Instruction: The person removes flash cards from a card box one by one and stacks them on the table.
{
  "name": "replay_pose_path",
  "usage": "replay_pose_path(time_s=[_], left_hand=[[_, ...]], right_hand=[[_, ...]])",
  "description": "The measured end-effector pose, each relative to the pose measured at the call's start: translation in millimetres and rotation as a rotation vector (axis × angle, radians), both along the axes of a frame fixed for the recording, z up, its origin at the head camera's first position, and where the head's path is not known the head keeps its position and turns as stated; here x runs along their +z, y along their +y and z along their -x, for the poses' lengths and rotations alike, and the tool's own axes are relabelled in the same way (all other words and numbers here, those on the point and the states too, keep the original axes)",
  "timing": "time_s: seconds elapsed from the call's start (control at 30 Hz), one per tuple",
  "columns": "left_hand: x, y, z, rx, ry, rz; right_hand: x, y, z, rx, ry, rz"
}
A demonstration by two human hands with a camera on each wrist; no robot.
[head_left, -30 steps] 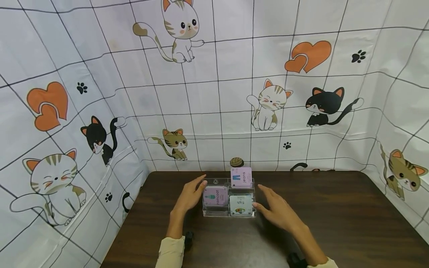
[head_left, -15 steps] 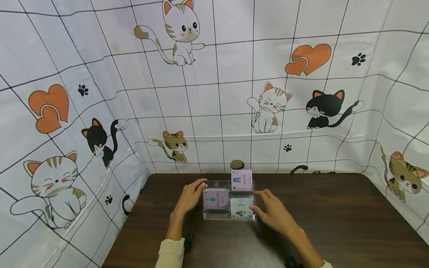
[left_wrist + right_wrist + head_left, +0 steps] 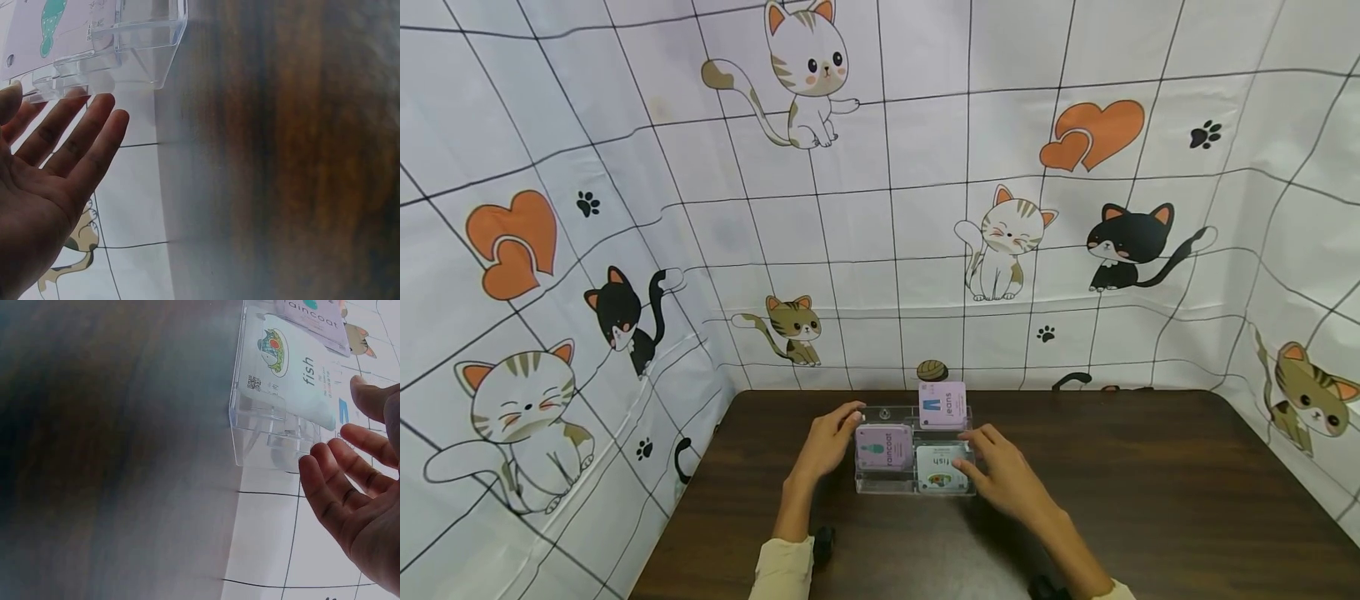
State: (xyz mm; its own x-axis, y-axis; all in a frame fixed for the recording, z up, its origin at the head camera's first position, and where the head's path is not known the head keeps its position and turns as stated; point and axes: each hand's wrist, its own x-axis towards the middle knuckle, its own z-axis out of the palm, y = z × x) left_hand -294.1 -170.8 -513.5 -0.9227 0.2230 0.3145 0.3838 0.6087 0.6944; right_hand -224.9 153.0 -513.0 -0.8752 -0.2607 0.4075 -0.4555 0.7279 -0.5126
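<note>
A clear plastic card holder (image 3: 886, 483) with tiered compartments stands on the table. In it are a lilac raincoat card (image 3: 883, 447) at left, a pale fish card (image 3: 942, 469) at lower right and a lilac jeans card (image 3: 942, 406) at upper right. My left hand (image 3: 824, 444) is at the holder's left side, its fingertips by the edge; the left wrist view shows the fingers (image 3: 94, 144) nearly straight. My right hand (image 3: 1011, 477) is at the right side, thumb over the fish card in the head view; whether it touches is unclear. Its fingers (image 3: 340, 481) are loosely extended.
The dark brown wooden table (image 3: 1150, 492) spreads around the holder. Behind it hangs a white grid-patterned cloth (image 3: 917, 283) with printed cats and hearts. A black strap (image 3: 823, 546) shows at the left wrist.
My right hand has moved left, closer to the holder and the fish card. The left hand stays at the left edge, its fingers slightly drawn in. The head view has shifted slightly.
</note>
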Motion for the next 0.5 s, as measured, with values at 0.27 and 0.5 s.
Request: replay_pose_path(time_s=[0.27, 0.5], left_hand=[[-2.3, -0.6, 0.1, -0.004, 0.007, 0.003], [-3.8, -1.6, 0.5, -0.014, 0.023, 0.005]], right_hand=[[-1.7, -3.0, 4.0, 0.0, 0.021, 0.05], [-2.3, -6.6, 5.5, -0.01, 0.019, 0.092]])
